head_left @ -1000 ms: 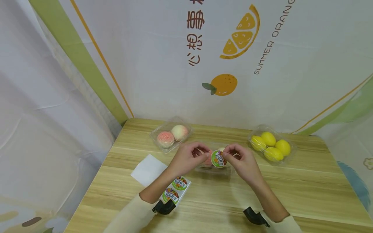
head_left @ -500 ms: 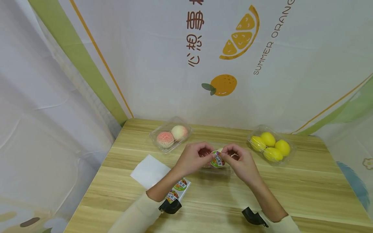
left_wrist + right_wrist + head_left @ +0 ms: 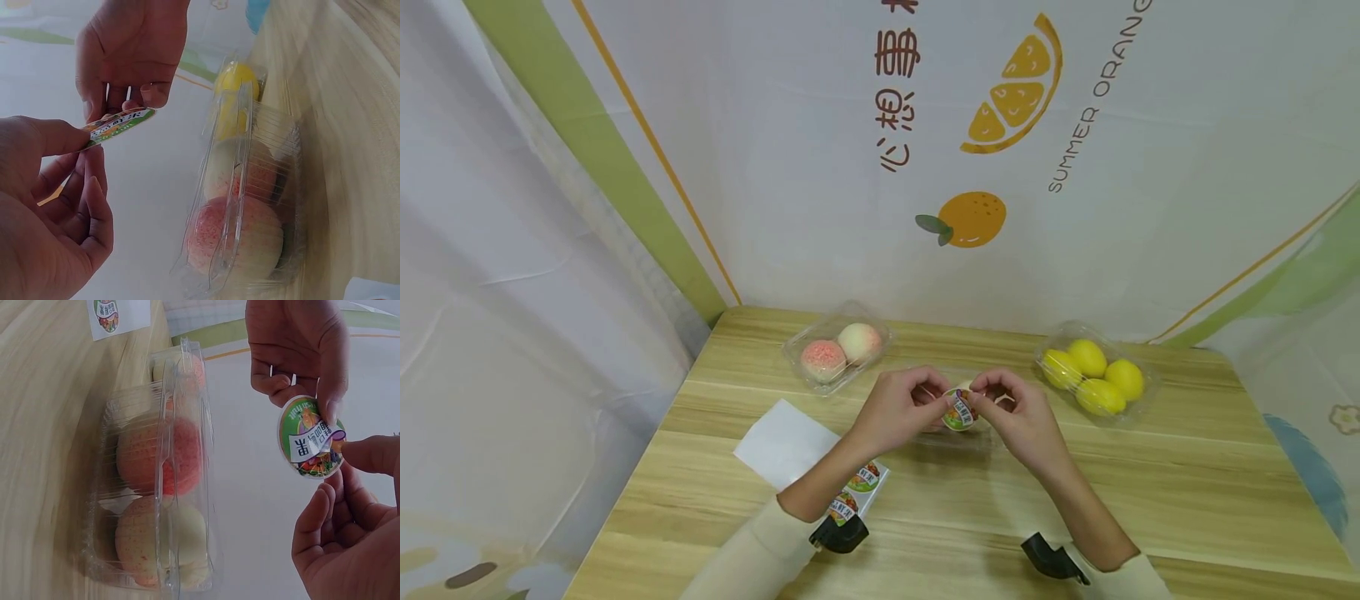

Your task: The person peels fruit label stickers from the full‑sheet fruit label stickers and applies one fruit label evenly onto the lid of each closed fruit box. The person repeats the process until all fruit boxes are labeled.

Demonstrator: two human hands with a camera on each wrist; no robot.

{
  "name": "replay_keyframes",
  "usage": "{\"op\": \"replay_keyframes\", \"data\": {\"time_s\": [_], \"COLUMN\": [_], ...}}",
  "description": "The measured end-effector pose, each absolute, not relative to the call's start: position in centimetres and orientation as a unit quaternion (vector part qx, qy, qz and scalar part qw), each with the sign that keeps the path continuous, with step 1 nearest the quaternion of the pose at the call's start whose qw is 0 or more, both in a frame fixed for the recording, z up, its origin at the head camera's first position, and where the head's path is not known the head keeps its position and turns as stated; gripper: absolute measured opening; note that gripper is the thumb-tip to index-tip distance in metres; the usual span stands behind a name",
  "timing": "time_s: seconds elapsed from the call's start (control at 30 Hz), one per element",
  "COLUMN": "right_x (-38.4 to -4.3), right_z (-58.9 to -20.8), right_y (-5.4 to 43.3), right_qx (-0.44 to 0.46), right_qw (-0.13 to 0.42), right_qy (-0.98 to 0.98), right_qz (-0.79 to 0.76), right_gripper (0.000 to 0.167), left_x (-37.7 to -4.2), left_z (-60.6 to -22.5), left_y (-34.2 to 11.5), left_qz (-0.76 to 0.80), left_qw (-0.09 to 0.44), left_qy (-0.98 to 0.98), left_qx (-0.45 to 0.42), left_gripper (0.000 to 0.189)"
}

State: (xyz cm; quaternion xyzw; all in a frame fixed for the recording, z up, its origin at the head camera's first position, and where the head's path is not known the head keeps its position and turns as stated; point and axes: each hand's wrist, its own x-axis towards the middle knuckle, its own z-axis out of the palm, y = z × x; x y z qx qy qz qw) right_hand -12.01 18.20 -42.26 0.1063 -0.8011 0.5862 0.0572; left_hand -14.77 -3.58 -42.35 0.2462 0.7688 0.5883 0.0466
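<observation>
A round fruit sticker with a green edge and printed characters is pinched at opposite sides by both hands. My left hand holds its left edge between thumb and fingers; my right hand grips the right edge the same way. In the right wrist view the printed face of the sticker shows in full, and in the left wrist view it appears nearly edge-on. Under the hands stands a clear plastic box with two pink and cream peaches inside, the lid down. The sticker is held above this box, apart from it.
At the back left another clear box holds two peaches. A clear box of yellow lemons stands at the back right. A sticker sheet and white backing paper lie by the left forearm on the wooden table.
My left hand has shifted slightly right, closer to the right hand, and the sticker has moved a little left and turned slightly. The boxes have stayed in place.
</observation>
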Motion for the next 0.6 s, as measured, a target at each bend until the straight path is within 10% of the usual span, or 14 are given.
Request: {"op": "replay_keyframes", "data": {"time_s": [0.6], "right_x": [-12.02], "right_z": [-42.88], "right_y": [18.79], "right_qx": [0.087], "right_qw": [0.040], "right_qy": [-0.814], "right_qz": [0.573], "right_gripper": [0.010], "left_x": [-14.96], "left_z": [-42.04], "left_y": [-3.91], "left_qz": [0.584], "left_qw": [-0.012], "left_qy": [0.784], "left_qx": [0.209], "left_gripper": [0.012]}}
